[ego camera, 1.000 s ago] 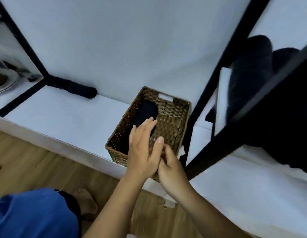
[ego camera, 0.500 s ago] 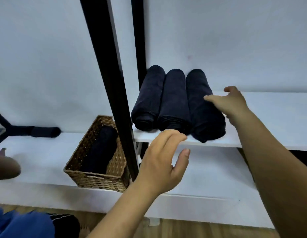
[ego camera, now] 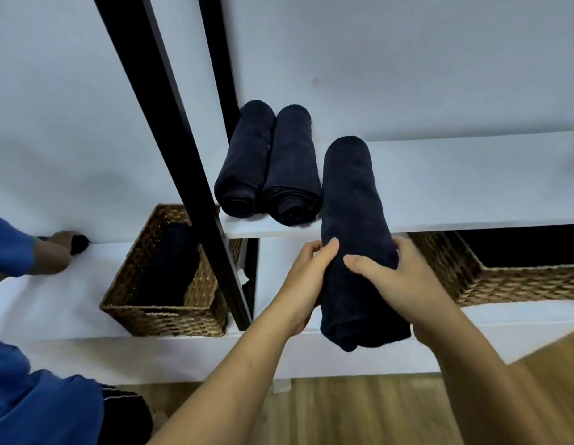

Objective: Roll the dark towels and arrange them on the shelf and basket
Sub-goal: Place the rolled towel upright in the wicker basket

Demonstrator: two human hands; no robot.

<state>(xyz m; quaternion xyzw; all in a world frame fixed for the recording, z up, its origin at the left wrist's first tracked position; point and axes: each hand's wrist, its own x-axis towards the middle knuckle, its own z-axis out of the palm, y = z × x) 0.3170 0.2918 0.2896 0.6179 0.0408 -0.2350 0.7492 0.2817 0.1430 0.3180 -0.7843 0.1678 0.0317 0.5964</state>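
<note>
Towels are mostly placed: two rolled terry towels (ego camera: 268, 165) lie side by side on the white shelf (ego camera: 471, 181) at centre frame, and another sits in the woven wicker basket (ego camera: 160, 303) at lower left. Left hand (ego camera: 303, 284) and right hand (ego camera: 398, 277) both grasp a third plush roll (ego camera: 353, 220), its far end on the shelf edge, not yet settled.

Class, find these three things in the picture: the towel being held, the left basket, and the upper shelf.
held towel (ego camera: 349, 194): head view, upper middle of the roll
left basket (ego camera: 163, 319): head view, front wall
upper shelf (ego camera: 471, 175): head view, bare top surface
</note>
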